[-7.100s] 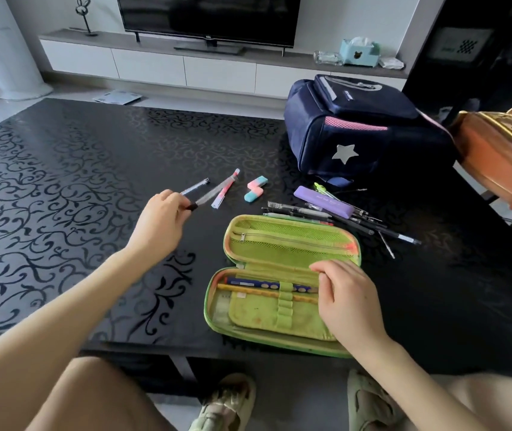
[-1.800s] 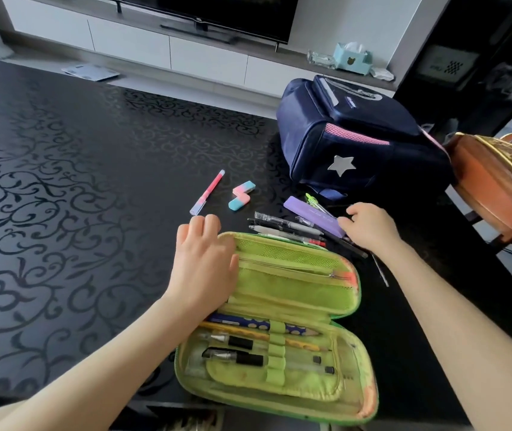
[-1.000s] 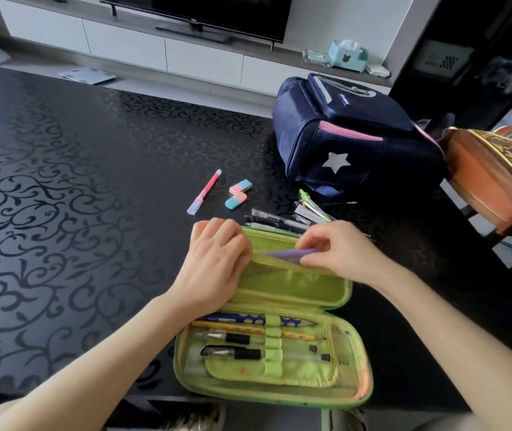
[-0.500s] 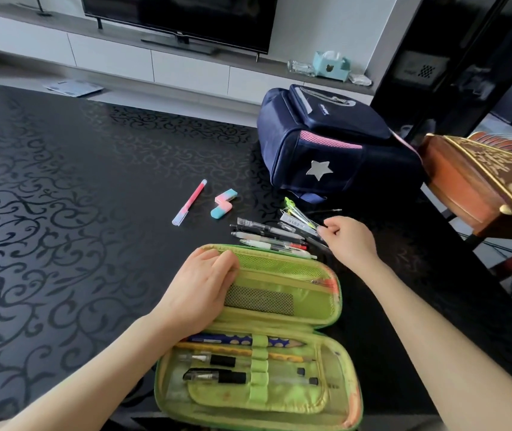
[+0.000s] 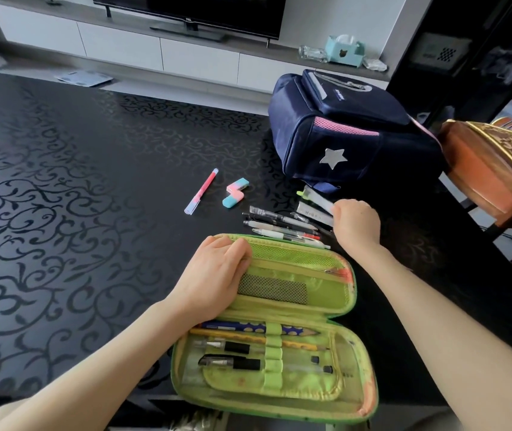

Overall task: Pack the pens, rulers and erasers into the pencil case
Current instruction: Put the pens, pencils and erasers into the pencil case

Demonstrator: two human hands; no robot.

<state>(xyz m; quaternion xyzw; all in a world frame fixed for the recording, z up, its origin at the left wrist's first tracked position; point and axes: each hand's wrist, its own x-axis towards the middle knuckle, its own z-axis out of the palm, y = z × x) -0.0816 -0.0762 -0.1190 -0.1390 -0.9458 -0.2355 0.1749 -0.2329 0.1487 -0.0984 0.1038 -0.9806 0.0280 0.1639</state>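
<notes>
From the head view, the open lime-green fabric pencil case (image 5: 279, 309) lies on the black patterned table (image 5: 61, 213), with pens already under its elastic loops. The left hand (image 5: 214, 276) rests flat on the upper flap, fingers together, gripping nothing. The right hand (image 5: 355, 223) is closed on a pale flat ruler (image 5: 318, 197), beside the loose pens (image 5: 282, 227). The pink-blue eraser (image 5: 235, 192) lies apart

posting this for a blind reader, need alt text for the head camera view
A person's left hand steadies an open green pencil case on a black table while the right hand reaches into loose pens. A pink pen, erasers and a navy backpack lie beyond.
</notes>
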